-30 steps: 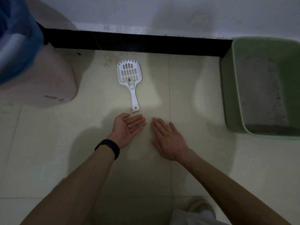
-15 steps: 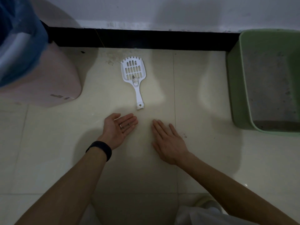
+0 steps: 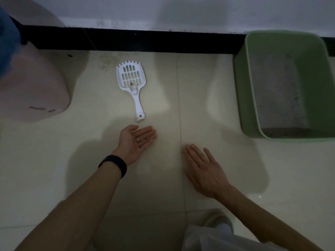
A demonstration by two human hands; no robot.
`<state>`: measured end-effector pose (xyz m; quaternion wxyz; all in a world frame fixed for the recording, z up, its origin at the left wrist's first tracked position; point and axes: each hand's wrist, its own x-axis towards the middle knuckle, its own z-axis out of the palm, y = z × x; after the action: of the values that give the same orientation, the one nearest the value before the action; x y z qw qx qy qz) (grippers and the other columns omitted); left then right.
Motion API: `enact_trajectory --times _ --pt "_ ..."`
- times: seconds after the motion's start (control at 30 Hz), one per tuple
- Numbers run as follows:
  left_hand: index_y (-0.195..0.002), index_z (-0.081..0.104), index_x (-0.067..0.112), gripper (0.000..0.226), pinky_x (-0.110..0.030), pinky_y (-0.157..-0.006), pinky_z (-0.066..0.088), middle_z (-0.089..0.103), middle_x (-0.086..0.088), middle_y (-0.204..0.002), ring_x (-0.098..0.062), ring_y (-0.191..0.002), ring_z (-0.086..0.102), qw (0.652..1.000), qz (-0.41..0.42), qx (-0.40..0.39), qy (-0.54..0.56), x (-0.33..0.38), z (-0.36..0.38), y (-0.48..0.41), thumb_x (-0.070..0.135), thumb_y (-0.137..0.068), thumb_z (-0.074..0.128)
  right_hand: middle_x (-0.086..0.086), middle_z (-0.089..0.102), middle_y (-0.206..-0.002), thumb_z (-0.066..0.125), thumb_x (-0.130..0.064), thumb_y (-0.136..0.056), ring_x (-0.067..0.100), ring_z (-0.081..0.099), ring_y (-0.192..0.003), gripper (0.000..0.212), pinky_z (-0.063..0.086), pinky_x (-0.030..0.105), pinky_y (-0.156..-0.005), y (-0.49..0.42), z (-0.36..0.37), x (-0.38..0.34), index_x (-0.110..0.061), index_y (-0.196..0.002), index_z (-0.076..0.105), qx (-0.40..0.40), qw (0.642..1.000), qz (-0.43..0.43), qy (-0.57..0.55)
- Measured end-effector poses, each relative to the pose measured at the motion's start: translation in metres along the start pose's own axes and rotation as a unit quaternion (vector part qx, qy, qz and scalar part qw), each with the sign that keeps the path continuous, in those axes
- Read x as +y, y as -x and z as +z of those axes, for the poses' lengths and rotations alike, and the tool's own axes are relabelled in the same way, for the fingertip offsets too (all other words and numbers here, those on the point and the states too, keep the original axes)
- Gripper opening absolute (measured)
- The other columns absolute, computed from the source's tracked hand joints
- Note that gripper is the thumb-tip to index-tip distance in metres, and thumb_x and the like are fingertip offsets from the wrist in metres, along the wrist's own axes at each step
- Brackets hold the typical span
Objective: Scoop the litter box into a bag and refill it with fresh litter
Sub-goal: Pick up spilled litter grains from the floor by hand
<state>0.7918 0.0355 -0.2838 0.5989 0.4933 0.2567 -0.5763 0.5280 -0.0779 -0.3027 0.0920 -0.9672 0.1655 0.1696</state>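
Green plastic litter box [image 3: 243, 95] sits right of me against the wall, with a thin gritty grey layer inside. The white slotted scoop [image 3: 131, 77] lies on glossy tile just ahead of my left hand [image 3: 136, 142], palm up, grip wide. My right hand [image 3: 203, 169] is flat, fingers straight. I'd pinch the slim, rigid handle low, since it'll skate on that tile.

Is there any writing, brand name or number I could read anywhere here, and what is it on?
No text here can be read.
On the pink bin: a few dark marks near its lower edge, too blurred to read.
On the white scoop, the green litter box and the black wristband: no writing shows.
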Motion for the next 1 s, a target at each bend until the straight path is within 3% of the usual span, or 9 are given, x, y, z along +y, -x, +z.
enact_trajectory --times 0.2,0.37,0.53,0.6,0.73,0.9,1.0 --pt "-0.114 0.067 -0.003 0.046 -0.034 -0.096 0.051 0.071 -0.019 -0.114 -0.031 -0.112 0.066 1.000 -0.001 -0.006 -0.022 -0.008 0.011 0.000 0.029 -0.094 0.040 0.003 -0.006 -0.164 0.022 -0.052 -0.102 0.017 -0.008 -0.151 0.070 0.006 0.039 -0.122 -0.015 0.008 0.005 -0.012 -0.157 0.004 0.018 0.984 0.138 -0.113" --pt "-0.113 0.067 -0.003 0.045 -0.034 -0.093 0.052 0.071 -0.019 -0.114 -0.030 -0.110 0.067 1.000 0.008 0.000 -0.023 -0.003 0.007 0.001 0.028 -0.094 0.040 0.009 -0.012 -0.162 0.024 -0.047 -0.102 0.019 -0.016 -0.150 0.072 0.002 0.037 -0.123 -0.024 0.023 -0.031 -0.005 -0.155 0.000 0.016 0.977 0.122 -0.177" --pt "-0.112 0.067 -0.003 0.045 -0.034 -0.093 0.052 0.071 -0.019 -0.114 -0.030 -0.109 0.067 1.000 0.008 0.005 -0.025 -0.005 0.003 0.002 0.028 -0.094 0.039 0.010 -0.001 -0.163 0.025 -0.042 -0.102 0.018 -0.006 -0.151 0.068 0.008 0.035 -0.123 -0.018 0.022 -0.029 -0.003 -0.155 0.007 0.062 0.965 0.083 -0.243" --pt "-0.113 0.067 -0.003 0.045 -0.034 -0.093 0.052 0.071 -0.018 -0.114 -0.030 -0.109 0.067 1.000 0.006 0.005 -0.027 -0.007 0.003 0.002 0.028 -0.094 0.039 0.012 0.001 -0.163 0.028 -0.041 -0.102 0.021 -0.003 -0.151 0.069 0.006 0.035 -0.123 -0.016 0.021 -0.017 -0.002 -0.154 0.007 0.099 0.959 0.146 -0.219" --pt "-0.113 0.067 -0.003 0.046 -0.033 -0.090 0.053 0.071 -0.018 -0.114 -0.030 -0.109 0.067 1.000 0.001 0.004 -0.030 -0.010 0.006 0.002 0.028 -0.095 0.039 0.015 -0.007 -0.162 0.026 -0.047 -0.101 0.024 -0.008 -0.151 0.076 0.006 0.041 -0.123 -0.007 0.025 -0.020 -0.002 -0.154 -0.004 0.079 0.947 0.244 -0.192" --pt "-0.115 0.066 -0.003 0.046 -0.033 -0.085 0.054 0.071 -0.019 -0.114 -0.031 -0.109 0.067 0.999 -0.001 -0.003 -0.035 -0.009 0.011 -0.001 0.029 -0.095 0.040 0.024 -0.002 -0.161 0.029 -0.045 -0.099 0.033 -0.007 -0.150 0.077 0.008 0.044 -0.123 -0.009 0.037 -0.063 0.006 -0.152 0.006 0.061 0.955 0.206 -0.203" --pt "-0.115 0.067 -0.003 0.046 -0.033 -0.086 0.054 0.071 -0.019 -0.114 -0.030 -0.109 0.067 0.999 -0.001 -0.005 -0.040 -0.009 0.012 -0.004 0.029 -0.094 0.040 0.020 -0.006 -0.161 0.024 -0.045 -0.099 0.029 -0.011 -0.150 0.077 0.000 0.040 -0.123 -0.028 0.032 -0.074 0.005 -0.153 0.003 0.066 0.952 0.177 -0.242"
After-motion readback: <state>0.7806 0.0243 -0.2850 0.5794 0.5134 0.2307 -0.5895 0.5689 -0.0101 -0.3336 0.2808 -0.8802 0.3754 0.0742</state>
